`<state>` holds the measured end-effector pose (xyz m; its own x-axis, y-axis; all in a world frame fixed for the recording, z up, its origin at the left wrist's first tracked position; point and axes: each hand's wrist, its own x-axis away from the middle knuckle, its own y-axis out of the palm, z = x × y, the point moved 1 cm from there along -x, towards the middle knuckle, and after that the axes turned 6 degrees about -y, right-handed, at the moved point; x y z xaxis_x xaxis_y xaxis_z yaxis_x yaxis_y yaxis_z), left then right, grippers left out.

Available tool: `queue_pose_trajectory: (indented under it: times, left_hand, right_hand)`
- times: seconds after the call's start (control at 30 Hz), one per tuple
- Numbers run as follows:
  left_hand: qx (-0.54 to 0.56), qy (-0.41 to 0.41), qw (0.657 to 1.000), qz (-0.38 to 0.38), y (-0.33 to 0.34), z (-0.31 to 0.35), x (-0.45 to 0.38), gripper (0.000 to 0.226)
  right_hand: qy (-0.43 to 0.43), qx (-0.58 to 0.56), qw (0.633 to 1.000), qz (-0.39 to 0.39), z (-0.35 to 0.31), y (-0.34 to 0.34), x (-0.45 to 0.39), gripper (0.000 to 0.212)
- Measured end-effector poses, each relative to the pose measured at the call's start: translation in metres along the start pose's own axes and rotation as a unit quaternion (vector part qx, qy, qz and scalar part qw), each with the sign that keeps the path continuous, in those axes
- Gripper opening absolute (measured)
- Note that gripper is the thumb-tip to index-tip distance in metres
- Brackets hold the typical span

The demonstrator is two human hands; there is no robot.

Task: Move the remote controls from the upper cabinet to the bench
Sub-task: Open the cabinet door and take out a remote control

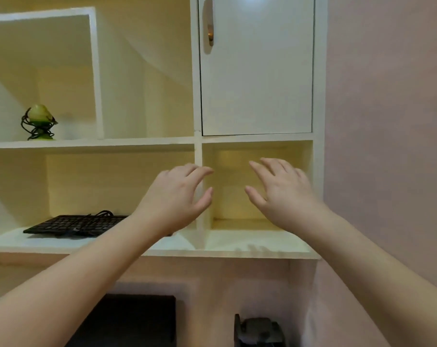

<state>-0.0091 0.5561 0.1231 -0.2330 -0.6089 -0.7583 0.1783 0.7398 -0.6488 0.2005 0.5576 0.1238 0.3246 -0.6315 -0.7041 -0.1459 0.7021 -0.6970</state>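
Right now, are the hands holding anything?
No. The left hand and the right hand are both open and empty, raised in front of the shelf. No remote control shows.

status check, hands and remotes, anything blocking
Left hand and right hand open, empty, raised before the shelves. No remotes in view. Cabinet door shut.
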Motion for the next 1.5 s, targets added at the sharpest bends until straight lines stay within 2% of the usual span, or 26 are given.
queue_pose_trajectory:
  times: [0.13, 0.3, 0.43, 0.6, 0.67, 0.77, 0.93, 1.1, 1.23, 1.33, 1.43, 1.5]
  left_hand:
    - [-0.007, 0.006, 0.999, 0.045, -0.008, -0.032, -0.026, 0.057]
    - [-0.033, 0.031, 0.997, 0.057, -0.009, -0.060, -0.050, 0.052]
    - [-0.055, 0.038, 0.996, 0.053, -0.004, -0.078, -0.067, 0.054]
    - [-0.058, 0.056, 0.993, 0.082, -0.005, -0.092, -0.092, 0.055]
    - [-0.058, 0.057, 0.992, 0.099, -0.011, -0.094, -0.102, 0.061]
    - [-0.061, 0.054, 0.990, 0.114, -0.021, -0.094, -0.121, 0.072]
    - [-0.065, 0.070, 0.984, 0.149, -0.035, -0.088, -0.139, 0.073]
    - [-0.064, 0.073, 0.982, 0.161, -0.050, -0.080, -0.149, 0.079]
    - [-0.030, 0.069, 0.983, 0.166, -0.050, -0.075, -0.154, 0.061]
    - [0.010, 0.049, 0.988, 0.144, -0.047, -0.067, -0.156, 0.059]
    - [0.114, 0.016, 0.986, 0.122, -0.045, -0.058, -0.154, 0.056]
    - [0.243, -0.027, 0.964, 0.103, -0.044, -0.051, -0.153, 0.052]
  right_hand:
    - [-0.010, 0.007, 0.999, 0.049, -0.008, -0.015, -0.042, 0.058]
    - [-0.007, 0.001, 0.995, 0.097, -0.030, -0.025, -0.087, 0.055]
    - [0.007, -0.048, 0.993, 0.112, -0.038, -0.022, -0.130, 0.055]
    - [-0.034, 0.023, 0.975, 0.220, -0.027, -0.040, -0.180, 0.053]
    - [-0.030, 0.008, 0.969, 0.245, -0.023, -0.053, -0.201, 0.054]
    - [-0.004, -0.052, 0.965, 0.258, -0.023, -0.070, -0.231, 0.051]
    - [0.012, -0.248, 0.922, 0.297, -0.032, -0.091, -0.254, 0.016]
    - [0.027, -0.381, 0.885, 0.268, -0.034, -0.098, -0.260, 0.032]
    - [0.029, -0.503, 0.837, 0.212, -0.026, -0.102, -0.261, 0.040]
    - [0.020, -0.562, 0.806, 0.185, -0.020, -0.109, -0.257, 0.055]
    - [0.027, -0.600, 0.780, 0.179, -0.016, -0.118, -0.251, 0.060]
    - [0.029, -0.618, 0.765, 0.178, -0.016, -0.126, -0.245, 0.058]
